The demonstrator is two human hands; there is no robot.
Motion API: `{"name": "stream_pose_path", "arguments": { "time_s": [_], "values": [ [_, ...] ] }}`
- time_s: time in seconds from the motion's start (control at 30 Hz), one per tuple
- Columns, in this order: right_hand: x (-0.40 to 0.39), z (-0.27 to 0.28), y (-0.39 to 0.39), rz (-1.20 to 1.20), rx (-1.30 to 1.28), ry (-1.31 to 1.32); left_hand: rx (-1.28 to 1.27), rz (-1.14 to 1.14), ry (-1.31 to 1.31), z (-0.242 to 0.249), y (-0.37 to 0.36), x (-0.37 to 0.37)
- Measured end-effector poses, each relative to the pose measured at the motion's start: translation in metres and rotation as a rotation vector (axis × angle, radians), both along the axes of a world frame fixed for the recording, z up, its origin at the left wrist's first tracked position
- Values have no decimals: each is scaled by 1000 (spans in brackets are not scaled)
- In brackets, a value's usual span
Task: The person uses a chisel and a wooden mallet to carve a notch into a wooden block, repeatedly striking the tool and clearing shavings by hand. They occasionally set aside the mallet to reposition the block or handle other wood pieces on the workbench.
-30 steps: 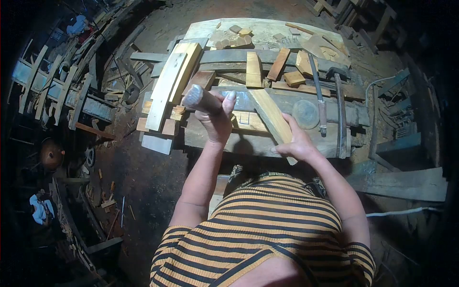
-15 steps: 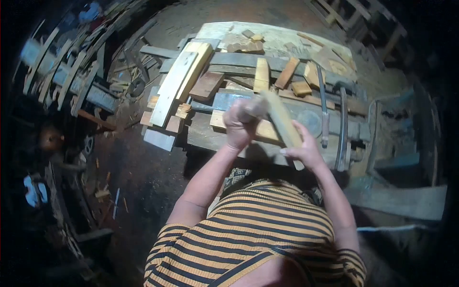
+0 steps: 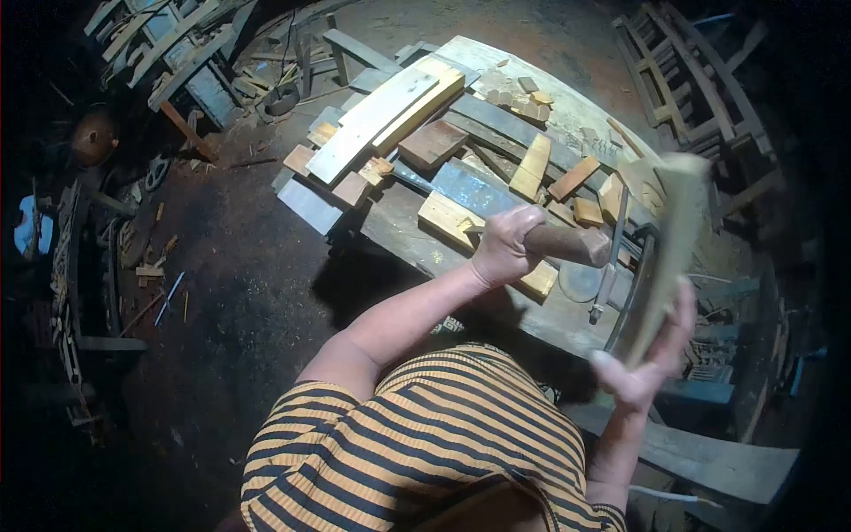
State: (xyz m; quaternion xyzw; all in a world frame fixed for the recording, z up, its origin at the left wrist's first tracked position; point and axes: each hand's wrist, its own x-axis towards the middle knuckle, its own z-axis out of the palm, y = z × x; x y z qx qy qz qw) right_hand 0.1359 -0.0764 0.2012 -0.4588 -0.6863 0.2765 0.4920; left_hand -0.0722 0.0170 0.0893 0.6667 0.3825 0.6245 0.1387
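Observation:
My left hand is closed round a rounded wooden mallet whose blunt end points right, above the bench. Off the bench's right side, my right hand grips the lower end of a long pale wooden piece, which stands steeply and is blurred by motion. Below the mallet lies a yellowish wood block, with a worn metal plate behind it. To the right of the mallet, a dark metal bar rests on the bench.
The workbench carries long pale planks, a brown block, small wood pieces and a curved clamp bar. Wooden frames stand at the upper right. Scraps lie on the dark floor at left.
Both hands have moved apart. The pale piece has swung right and away from the mallet, now more upright. The view has shifted, and the bench appears turned.

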Motion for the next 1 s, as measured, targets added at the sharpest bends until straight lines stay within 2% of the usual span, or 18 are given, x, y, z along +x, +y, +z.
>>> {"name": "stream_pose_path", "arguments": {
  "time_s": [0.03,0.1,0.13,0.17,0.23,0.27,0.33,0.43,0.47,0.5,0.57,0.67,0.7,0.77,0.83,0.9,0.97,1.0],
  "values": [
    [6,1,-4,-82,64,90,-1,5,-3,-1,0,0],
    [14,3,-4,25,142,430,18,-25,-6,-3,0,3],
    [6,-2,-10,34,-7,596,23,-27,-12,-4,1,4],
    [7,-21,-8,21,37,523,14,-21,3,-6,1,4],
    [-2,-21,-2,-44,144,-585,8,-22,12,-10,1,6],
    [1,-19,-4,-53,145,-589,-6,-25,38,-12,0,7],
    [7,-15,-3,45,-60,-41,-20,-25,60,-12,2,8],
    [32,-8,-19,-75,-94,376,-22,-20,87,-13,0,7],
    [32,-15,-18,-12,-86,514,-26,-19,71,-12,0,8],
    [26,-25,-12,-18,-77,512,-28,-19,54,-10,0,8],
    [9,-44,3,31,272,-312,-16,-22,66,-10,1,7],
    [9,-43,5,129,-74,-119,14,-40,37,-5,0,5],
    [13,-34,10,84,-66,-109,13,-27,-8,-5,-3,3],
    [4,-24,20,-56,-260,224,-10,-85,-64,-3,-4,-9],
    [14,-48,47,-141,-196,228,28,-108,-328,-13,6,-13],
    [32,-92,76,-247,-64,-251,-97,-118,-588,-8,8,-21],
    [22,-116,89,-320,-357,-408,-163,157,-240,-11,10,-39],
    [15,-128,95,-337,-342,-534,-63,216,-163,-4,10,-37]
  ]
}}
